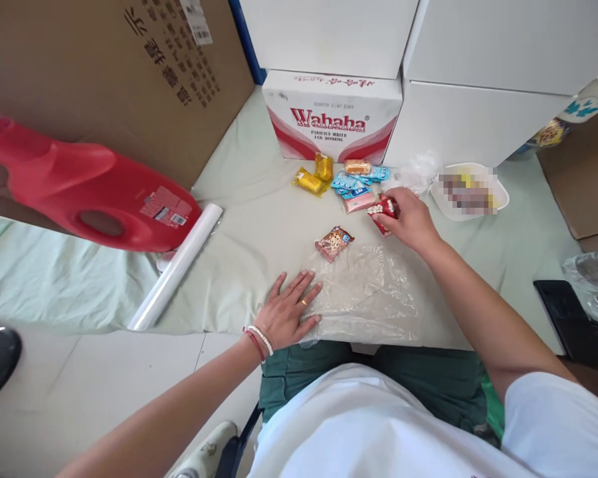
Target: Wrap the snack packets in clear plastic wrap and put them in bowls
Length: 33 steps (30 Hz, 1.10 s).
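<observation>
My left hand (289, 309) lies flat with spread fingers at the left edge of a clear plastic bag (373, 292), which is spread on the cloth near the table's front edge. A brown cookie packet (335, 243) rests at the bag's far edge. Farther right, my right hand (409, 216) is closed on a red snack packet (383, 211); its fingers hide part of it. Just left of that hand lie a pink packet (359, 201), several blue packets (347, 182) and an orange snack in a clear wrapper (357, 166). Gold-wrapped snacks (309, 180) sit beyond, to the left.
A Wahaba-style white and red water carton (331, 119) stands at the back. Crumpled clear plastic (413, 174) and a white bowl (501, 189) with blurred contents are at right. A red jug (99, 186) and white film roll (177, 265) lie left; a black phone (568, 318) lies right.
</observation>
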Each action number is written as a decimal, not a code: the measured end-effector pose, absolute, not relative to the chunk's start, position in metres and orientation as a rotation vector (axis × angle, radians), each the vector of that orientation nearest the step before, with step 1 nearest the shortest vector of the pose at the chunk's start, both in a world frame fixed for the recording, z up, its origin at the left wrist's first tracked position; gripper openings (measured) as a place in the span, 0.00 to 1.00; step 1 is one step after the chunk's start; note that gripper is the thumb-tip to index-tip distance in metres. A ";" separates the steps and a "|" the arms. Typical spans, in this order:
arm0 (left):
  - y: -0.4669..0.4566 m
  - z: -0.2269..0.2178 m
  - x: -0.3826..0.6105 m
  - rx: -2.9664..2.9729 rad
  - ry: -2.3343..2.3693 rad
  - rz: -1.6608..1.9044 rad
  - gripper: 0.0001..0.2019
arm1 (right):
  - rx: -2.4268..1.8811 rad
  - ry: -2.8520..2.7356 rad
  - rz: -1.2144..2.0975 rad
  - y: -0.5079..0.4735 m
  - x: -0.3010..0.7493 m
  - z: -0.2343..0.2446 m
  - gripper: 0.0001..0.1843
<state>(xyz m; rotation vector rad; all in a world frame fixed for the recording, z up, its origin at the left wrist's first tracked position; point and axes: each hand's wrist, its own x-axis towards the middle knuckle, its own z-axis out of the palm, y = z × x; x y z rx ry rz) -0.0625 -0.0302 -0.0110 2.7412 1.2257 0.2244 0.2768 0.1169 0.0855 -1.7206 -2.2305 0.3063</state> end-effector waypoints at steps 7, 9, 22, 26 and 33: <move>-0.031 -0.012 -0.066 2.784 1.189 0.148 0.42 | -1.281 -2.178 1.235 0.029 0.261 0.058 0.21; -0.030 -0.014 -0.067 2.808 1.185 0.165 0.45 | -1.409 -2.132 1.226 0.016 0.278 0.046 0.18; -0.028 -0.015 -0.065 2.855 1.176 0.119 0.51 | -1.098 -2.572 1.104 0.020 0.276 0.089 0.15; -0.029 -0.015 -0.063 2.843 1.189 0.122 0.51 | -1.111 -2.920 0.763 0.031 0.227 0.072 0.17; -0.030 -0.010 -0.060 2.783 1.210 0.122 0.49 | -1.150 -2.708 0.630 0.012 0.233 0.052 0.35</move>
